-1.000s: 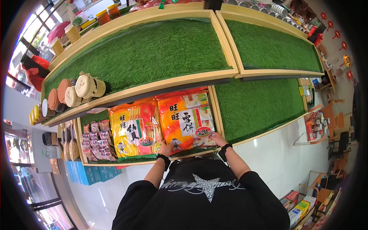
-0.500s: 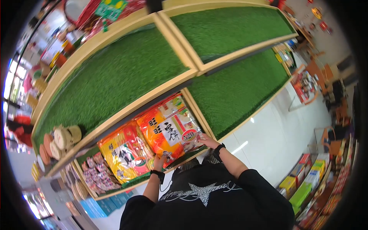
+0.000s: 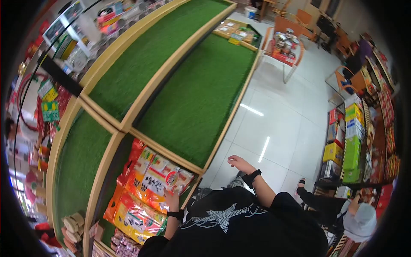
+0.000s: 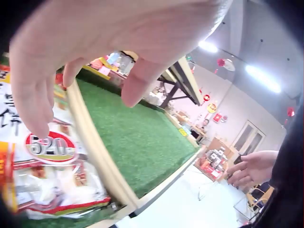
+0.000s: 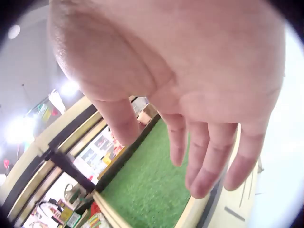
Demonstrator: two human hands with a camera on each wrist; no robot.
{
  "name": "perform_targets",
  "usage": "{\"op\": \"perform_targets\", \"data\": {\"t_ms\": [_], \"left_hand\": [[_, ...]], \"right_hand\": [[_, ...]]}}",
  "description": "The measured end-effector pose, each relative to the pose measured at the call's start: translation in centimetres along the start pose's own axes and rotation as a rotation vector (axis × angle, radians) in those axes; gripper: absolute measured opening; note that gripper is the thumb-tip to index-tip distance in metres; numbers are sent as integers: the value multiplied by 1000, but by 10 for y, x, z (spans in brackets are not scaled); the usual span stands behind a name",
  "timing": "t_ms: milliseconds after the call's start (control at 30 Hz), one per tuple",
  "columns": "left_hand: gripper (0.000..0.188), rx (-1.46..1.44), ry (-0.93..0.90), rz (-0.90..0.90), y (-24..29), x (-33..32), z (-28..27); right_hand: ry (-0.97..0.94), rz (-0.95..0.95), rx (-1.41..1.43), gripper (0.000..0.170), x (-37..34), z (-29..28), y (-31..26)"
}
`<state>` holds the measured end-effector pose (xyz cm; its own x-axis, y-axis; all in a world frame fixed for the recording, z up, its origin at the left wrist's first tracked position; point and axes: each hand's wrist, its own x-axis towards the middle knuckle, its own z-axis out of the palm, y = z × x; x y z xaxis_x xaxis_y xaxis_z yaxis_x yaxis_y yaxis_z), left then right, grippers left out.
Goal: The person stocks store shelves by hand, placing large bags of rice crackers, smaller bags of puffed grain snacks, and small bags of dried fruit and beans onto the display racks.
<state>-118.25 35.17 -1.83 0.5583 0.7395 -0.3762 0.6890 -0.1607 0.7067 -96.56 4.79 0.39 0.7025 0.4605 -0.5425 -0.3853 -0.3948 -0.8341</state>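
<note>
My left hand [image 3: 172, 200] is over the lower edge of an orange-and-white bag of rice crackers [image 3: 147, 177], its fingers loosely bent. In the left wrist view, one fingertip overlaps the bag beside the red 520 label [image 4: 51, 148], with nothing gripped. A yellow bag [image 3: 132, 217] of the same brand lies alongside, followed by small pink snack packets [image 3: 124, 245]. Held out over the floor in front of the shelf, my right hand [image 3: 242, 164] has relaxed, spread fingers. The right wrist view shows its palm [image 5: 190, 80] holding nothing.
Wood-framed bins lined with green turf [image 3: 197, 94] stretch away on two levels. Jars [image 3: 72, 227] stand on the upper one. A chair [image 3: 280, 53] bears cans. At lower right are a person in a pale hat [image 3: 361, 220] and a rack of boxes [image 3: 352, 150].
My view has swung right along the shelves. The right hand has left the rice cracker bag and moved out over the floor; the left hand stays near the bag, its fingers now loose.
</note>
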Motion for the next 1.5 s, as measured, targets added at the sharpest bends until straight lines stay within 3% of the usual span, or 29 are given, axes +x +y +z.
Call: {"op": "perform_targets", "data": {"t_ms": [200, 433, 667, 733, 967, 1000, 1100, 1267, 1500], "left_hand": [[75, -115, -81, 258, 95, -15, 79], [76, 28, -337, 317, 193, -58, 170], [67, -73, -532, 572, 265, -91, 220], [60, -136, -638, 659, 283, -95, 229], [52, -42, -715, 854, 347, -108, 257], [50, -61, -708, 894, 356, -106, 264], [48, -119, -718, 973, 385, -97, 285], [46, -142, -720, 1140, 448, -69, 318], [44, -214, -678, 1214, 537, -32, 342]], "right_hand": [[239, 58, 232, 43, -70, -106, 4], [466, 136, 291, 42, -127, -194, 50], [641, 144, 393, 40, -163, -234, 85], [734, 43, 347, 38, -172, -240, 86], [920, -93, 384, 32, -200, -254, 88], [967, -96, 446, 25, -205, -259, 79], [1052, -128, 390, 31, -209, -274, 74], [1203, -178, 378, 27, -192, -308, 40], [1227, -387, 358, 23, -129, -363, -33]]}}
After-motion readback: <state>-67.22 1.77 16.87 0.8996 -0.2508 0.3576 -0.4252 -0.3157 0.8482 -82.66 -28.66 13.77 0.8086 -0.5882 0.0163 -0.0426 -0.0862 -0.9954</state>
